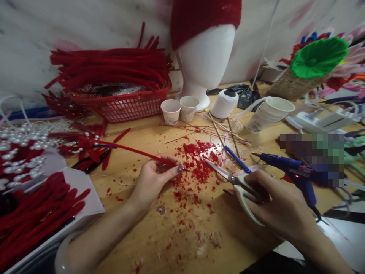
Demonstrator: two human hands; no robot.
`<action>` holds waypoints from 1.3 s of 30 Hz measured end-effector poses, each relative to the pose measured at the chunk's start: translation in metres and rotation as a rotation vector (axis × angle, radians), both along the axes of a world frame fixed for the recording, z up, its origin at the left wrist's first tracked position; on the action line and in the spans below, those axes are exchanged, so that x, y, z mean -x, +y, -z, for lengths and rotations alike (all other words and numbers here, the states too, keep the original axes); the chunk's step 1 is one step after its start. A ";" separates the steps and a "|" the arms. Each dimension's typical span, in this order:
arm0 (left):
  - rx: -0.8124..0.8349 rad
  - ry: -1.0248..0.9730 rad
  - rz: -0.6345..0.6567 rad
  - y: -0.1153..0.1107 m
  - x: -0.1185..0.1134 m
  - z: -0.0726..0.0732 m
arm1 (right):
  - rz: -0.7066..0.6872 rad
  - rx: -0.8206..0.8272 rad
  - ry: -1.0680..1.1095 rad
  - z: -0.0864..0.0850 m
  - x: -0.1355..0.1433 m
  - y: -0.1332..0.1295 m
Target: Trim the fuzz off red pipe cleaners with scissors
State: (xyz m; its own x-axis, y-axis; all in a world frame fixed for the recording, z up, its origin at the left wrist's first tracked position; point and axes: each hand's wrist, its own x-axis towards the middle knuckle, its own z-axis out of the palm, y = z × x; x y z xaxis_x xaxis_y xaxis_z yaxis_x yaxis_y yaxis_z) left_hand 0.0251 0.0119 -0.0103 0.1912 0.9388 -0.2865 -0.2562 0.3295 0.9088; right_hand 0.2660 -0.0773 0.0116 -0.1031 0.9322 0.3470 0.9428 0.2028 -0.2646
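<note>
My left hand (155, 177) pinches one end of a long thin red fuzzy stem (134, 150), which stretches up and to the left over the table. My right hand (281, 199) is wrapped round the pale green handles of a pair of scissors (242, 186). Their blades point up and left and look closed or nearly so, apart from the stem. Red fuzz clippings (196, 163) lie scattered on the wooden table between and beyond both hands.
A red basket (131, 107) heaped with red stems stands at the back left, near paper cups (171, 112) and a white foam head (203, 57). A blue glue gun (288, 163) with a lit red light lies at the right. A white box (91, 198) holds more stems.
</note>
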 end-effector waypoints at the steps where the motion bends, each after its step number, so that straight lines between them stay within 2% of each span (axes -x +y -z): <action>1: -0.003 -0.003 -0.004 0.000 0.000 0.001 | -0.004 0.005 0.019 -0.001 -0.001 -0.001; 4: 0.002 -0.028 0.000 0.000 0.001 0.002 | -0.058 0.044 0.038 -0.004 -0.001 -0.004; 9: 0.011 -0.026 0.026 0.000 0.001 0.000 | -0.119 0.097 -0.059 -0.003 0.001 -0.004; 16: -0.007 -0.071 0.076 -0.001 0.001 -0.001 | -0.161 0.069 -0.148 0.000 0.004 0.000; 29: 0.067 -0.089 0.098 -0.001 0.003 -0.003 | -0.180 0.067 -0.143 0.001 0.008 0.003; 39: 0.076 -0.092 0.074 0.001 0.003 -0.002 | -0.177 0.140 -0.083 0.001 0.010 0.003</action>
State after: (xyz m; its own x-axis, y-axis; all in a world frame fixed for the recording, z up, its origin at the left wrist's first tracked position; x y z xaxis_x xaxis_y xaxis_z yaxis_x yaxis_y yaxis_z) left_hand 0.0224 0.0127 -0.0087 0.2876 0.8976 -0.3341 -0.3102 0.4173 0.8542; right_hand 0.2557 -0.0741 0.0111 -0.2922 0.9353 0.1994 0.9153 0.3340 -0.2253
